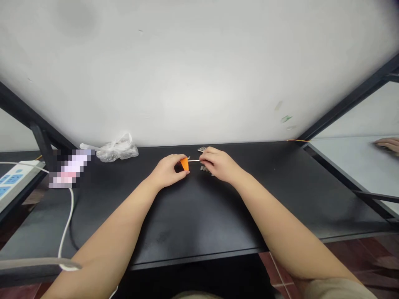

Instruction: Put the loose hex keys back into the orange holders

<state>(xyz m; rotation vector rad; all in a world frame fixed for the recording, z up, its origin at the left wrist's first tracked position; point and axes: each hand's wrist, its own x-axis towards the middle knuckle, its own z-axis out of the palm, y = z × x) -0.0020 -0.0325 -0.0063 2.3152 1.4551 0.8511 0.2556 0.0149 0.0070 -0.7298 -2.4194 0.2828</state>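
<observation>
In the middle of the black table (199,224), my left hand (166,171) pinches a small orange piece (185,164) between thumb and fingers. My right hand (220,164) is closed on a thin, pale metallic rod (193,160), which spans the gap to the orange piece. Whether the rod enters the piece or only meets it, I cannot tell. Under and beside my right hand lies a bunch of thin metallic sticks (205,169), with ends showing on both sides of the fingers. My fingertips partly hide the bunch.
A knotted clear plastic bag (116,148) lies at the back left by the white wall. Farther left are a blurred-out phone-like object (71,168), a white cable (66,232) and a power strip (14,180). Another person's hand (388,144) rests on the right-hand table.
</observation>
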